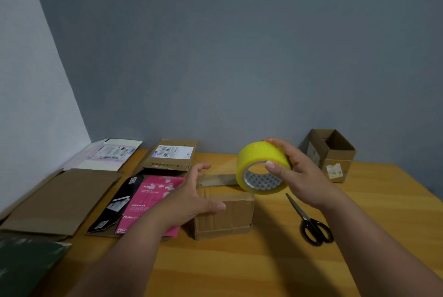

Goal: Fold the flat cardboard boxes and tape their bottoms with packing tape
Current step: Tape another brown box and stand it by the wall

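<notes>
A small folded cardboard box (227,215) stands in the middle of the wooden table (239,268), its flaps closed on top. My left hand (191,196) rests against its left side with fingers spread and relaxed. My right hand (299,174) grips a yellow roll of packing tape (261,160) in the air just above the box's far right corner, thumb on the near rim, fingers over the top. Several flat boxes lie to the left: a plain brown one (60,200), a pink and black one (146,200), a labelled brown one (167,155) and a white one (110,155).
Black scissors (311,222) lie on the table right of the box. An open, upright cardboard box (330,152) stands at the back right by the grey wall. A dark green flat sheet (26,265) lies at the near left corner.
</notes>
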